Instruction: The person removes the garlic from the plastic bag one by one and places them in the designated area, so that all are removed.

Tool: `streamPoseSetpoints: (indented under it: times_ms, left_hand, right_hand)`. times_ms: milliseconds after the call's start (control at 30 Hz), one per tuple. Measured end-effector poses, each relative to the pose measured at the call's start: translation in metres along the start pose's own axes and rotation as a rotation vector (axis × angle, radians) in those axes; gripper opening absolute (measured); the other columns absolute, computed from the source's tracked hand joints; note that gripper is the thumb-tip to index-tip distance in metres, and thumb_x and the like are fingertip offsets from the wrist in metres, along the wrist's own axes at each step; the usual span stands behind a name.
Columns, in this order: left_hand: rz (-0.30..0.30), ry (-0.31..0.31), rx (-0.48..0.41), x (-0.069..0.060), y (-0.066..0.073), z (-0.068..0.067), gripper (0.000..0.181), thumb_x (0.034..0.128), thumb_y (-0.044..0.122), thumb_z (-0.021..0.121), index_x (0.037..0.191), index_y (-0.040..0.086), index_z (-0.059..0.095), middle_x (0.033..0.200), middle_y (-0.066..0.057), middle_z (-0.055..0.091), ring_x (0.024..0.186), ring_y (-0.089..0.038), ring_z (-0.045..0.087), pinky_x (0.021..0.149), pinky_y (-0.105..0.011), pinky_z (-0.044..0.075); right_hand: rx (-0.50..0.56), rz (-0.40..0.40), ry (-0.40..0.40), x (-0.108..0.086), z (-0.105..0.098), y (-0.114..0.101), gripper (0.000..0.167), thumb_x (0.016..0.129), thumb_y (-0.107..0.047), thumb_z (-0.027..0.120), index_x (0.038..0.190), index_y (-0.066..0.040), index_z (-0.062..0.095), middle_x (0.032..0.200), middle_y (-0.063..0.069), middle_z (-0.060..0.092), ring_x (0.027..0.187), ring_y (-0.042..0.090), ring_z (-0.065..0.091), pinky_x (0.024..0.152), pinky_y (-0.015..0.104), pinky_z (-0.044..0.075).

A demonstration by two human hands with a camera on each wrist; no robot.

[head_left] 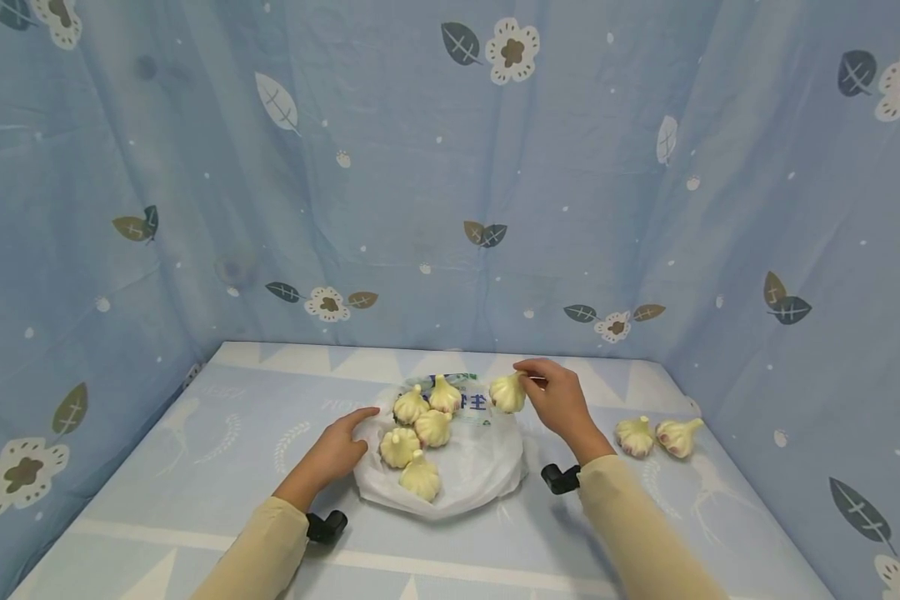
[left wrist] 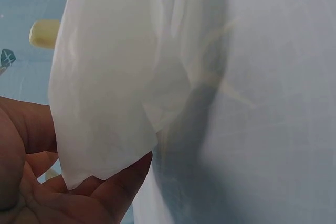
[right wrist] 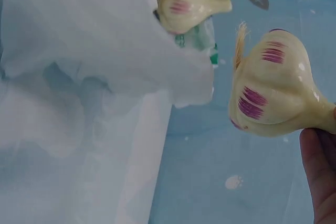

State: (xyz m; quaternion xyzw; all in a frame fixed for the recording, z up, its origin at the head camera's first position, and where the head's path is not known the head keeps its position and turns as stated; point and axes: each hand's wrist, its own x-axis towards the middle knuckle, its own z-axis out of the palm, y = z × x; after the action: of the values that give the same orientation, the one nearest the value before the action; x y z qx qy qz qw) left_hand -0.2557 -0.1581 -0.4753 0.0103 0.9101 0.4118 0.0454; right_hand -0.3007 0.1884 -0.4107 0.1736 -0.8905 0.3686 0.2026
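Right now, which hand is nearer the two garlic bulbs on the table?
The right hand, just left of those bulbs; the left hand, farther left, holds the bag.

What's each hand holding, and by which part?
The right hand pinches a garlic bulb by its stem; the left hand holds the bag by its edge.

Soft, even light is spread over the curtain [head_left: 420, 167] and table [head_left: 270, 400] in the head view, with a faint shadow cast beside the right sleeve [head_left: 637, 517]. The bag [left wrist: 105, 77] is shown dim and softly blurred from the left wrist, edged by a dark band of shade. From the right wrist, small white glints are caught on the garlic [right wrist: 278, 87]
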Motion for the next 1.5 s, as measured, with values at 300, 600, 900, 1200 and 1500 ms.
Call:
streamPoseSetpoints:
  times_ms: [300,600,900,1200,1500]
  left_hand:
    - [0.010,-0.003,0.012,-0.001,0.001,-0.001,0.062,0.0868,-0.001,0.046,0.146,0.015,0.043,0.152,-0.020,0.038,0.141,-0.042,0.032,0.111,-0.060,0.030]
    - [0.003,-0.003,0.028,0.000,0.003,-0.002,0.062,0.0861,-0.001,0.046,0.146,0.014,0.043,0.151,-0.021,0.039,0.141,-0.042,0.032,0.111,-0.060,0.030]
    - [0.021,0.000,0.031,0.001,0.003,-0.002,0.062,0.0868,-0.001,0.046,0.147,0.015,0.042,0.152,-0.021,0.038,0.141,-0.041,0.033,0.109,-0.060,0.032]
    - [0.008,-0.003,0.026,0.002,0.002,-0.001,0.061,0.0868,-0.001,0.047,0.146,0.014,0.043,0.152,-0.021,0.038,0.141,-0.042,0.032,0.110,-0.060,0.031]
    - [0.025,-0.002,0.025,0.001,0.002,-0.001,0.061,0.0862,-0.002,0.047,0.145,0.014,0.044,0.151,-0.021,0.039,0.140,-0.041,0.035,0.108,-0.060,0.034]
  right_hand:
    - [-0.026,-0.002,0.028,-0.004,-0.020,0.016,0.024,0.093,-0.009,0.061,0.115,-0.008,0.070,0.115,0.011,0.069,0.105,0.027,0.067,0.086,0.039,0.056]
    - [-0.070,0.031,0.041,-0.010,-0.041,0.027,0.025,0.093,-0.009,0.060,0.116,-0.008,0.069,0.117,0.013,0.068,0.105,0.029,0.067,0.085,0.042,0.056]
    - [-0.111,0.011,0.077,-0.020,-0.065,0.036,0.024,0.093,-0.008,0.061,0.116,-0.009,0.069,0.117,0.013,0.068,0.102,0.030,0.068,0.082,0.042,0.057]
    - [-0.157,0.015,0.092,-0.035,-0.085,0.044,0.024,0.093,-0.007,0.060,0.115,-0.009,0.069,0.115,0.013,0.069,0.099,0.030,0.069,0.079,0.042,0.056]
    - [-0.221,0.027,0.099,-0.049,-0.106,0.055,0.025,0.092,-0.004,0.060,0.115,-0.007,0.069,0.116,0.015,0.068,0.100,0.033,0.067,0.080,0.043,0.055]
